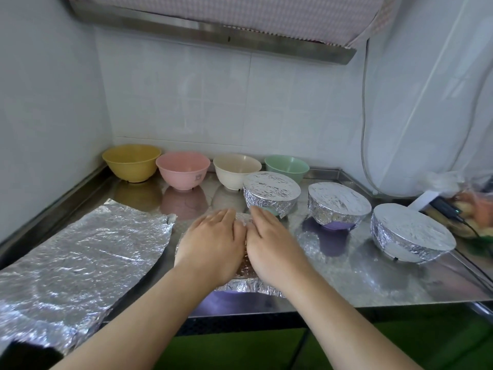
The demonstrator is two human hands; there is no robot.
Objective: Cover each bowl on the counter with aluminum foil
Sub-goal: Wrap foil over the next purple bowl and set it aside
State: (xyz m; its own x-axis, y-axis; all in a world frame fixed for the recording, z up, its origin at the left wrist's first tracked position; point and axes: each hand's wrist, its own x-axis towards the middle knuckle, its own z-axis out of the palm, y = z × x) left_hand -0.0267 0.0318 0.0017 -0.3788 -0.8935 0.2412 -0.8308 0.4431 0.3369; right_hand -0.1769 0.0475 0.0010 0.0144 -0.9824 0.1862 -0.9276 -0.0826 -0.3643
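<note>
Both of your hands lie flat, fingers straight and close together, the left hand (213, 244) and the right hand (269, 244) side by side, pressing a foil sheet (250, 285) down over the purple bowl (226, 296) at the counter's front edge. Neither hand grips anything; the palms hold the sheet against the rim so it stays centred while the overhang waits to be folded down. Only a strip of the bowl's purple side shows under the foil's near edge, so you cannot tell how far the far side is tucked.

Just behind that bowl, a little right, sits a finished foil-wrapped bowl (272, 194), then a second wrapped bowl (337, 206) and a third wrapped bowl (410, 232) further right, set aside probably to keep done work apart. Behind the purple bowl, along the wall, four stand bare: the yellow bowl (130, 162), pink bowl (182, 169), cream bowl (236, 170) and green bowl (286, 166), the last partly hidden by the first wrapped one. Left of the purple bowl a large loose foil sheet (80, 252) lies spread on the steel counter (373, 276), likely ready for the next bowl. By my reckoning you are not yet halfway.
</note>
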